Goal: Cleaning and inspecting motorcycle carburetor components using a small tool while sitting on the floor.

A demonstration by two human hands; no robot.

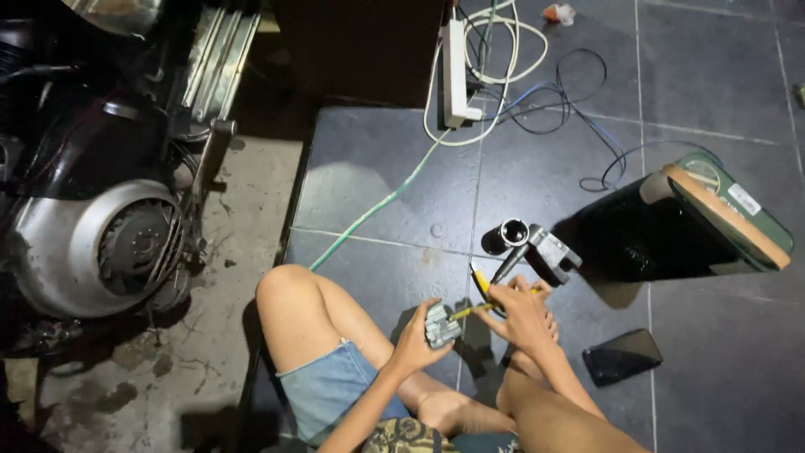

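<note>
Seated on dark floor tiles (377,168), knees up, lower centre of frame. Left hand (412,340) closed around a small grey metal part (441,325), held just below frame centre. Right hand (521,315) gripping a yellow-handled tool (480,307); its tip meets the metal part. Hands close together, not touching.

Just above the hands: a second yellow-and-black tool (479,279) on the tile, a black cylindrical piece (508,236), and a grey metal block (551,254) beside it. Right: green case with tan edge (728,220), lying tilted, a small pale label on its upper face; print too small to read. Black phone (622,356) flat on the tile, lower right.

Top centre: white power strip (455,74) with white, blue and black cables looped about it; a green cable (377,205) runs diagonally down toward the knee.

Left: motor scooter (92,184), engine fan cover exposed, cut off by the frame edge; upper parts dark, hard to make out. Stained concrete under it.
</note>
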